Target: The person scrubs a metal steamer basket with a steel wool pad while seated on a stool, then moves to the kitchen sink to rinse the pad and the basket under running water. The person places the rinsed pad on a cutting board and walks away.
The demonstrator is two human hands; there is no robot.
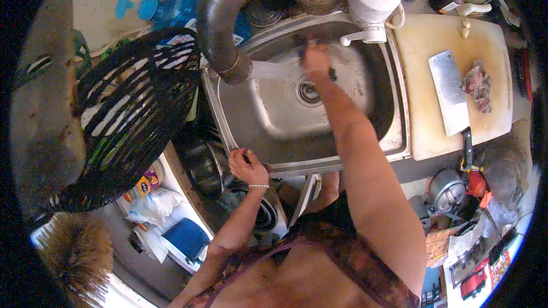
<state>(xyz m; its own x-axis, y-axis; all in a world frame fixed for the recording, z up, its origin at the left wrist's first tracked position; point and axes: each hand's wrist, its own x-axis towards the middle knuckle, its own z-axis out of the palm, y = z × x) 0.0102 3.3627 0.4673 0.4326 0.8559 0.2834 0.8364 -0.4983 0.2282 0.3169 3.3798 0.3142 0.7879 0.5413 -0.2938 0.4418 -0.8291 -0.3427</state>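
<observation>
A stainless steel sink (291, 130) lies before me. My left hand (248, 167) is curled over its front left corner, a beaded bracelet (258, 186) on the wrist. Deep in the basin, above and behind the drain (310, 93), is my right hand (316, 60), blurred. Something dark shows around its fingers; whether it is held I cannot tell. From the end of a thick grey faucet spout (233, 66), a stream of water (274, 69) runs towards this hand.
Right of the sink, a cutting board (428, 145) bears a cleaver (449, 94), raw meat (478, 85) and garlic cloves (465, 30). A white faucet-mounted filter (371, 4) overhangs the sink's back edge. To the left are a stuffed black striped bag (141, 94) and a blue bottle (175, 8).
</observation>
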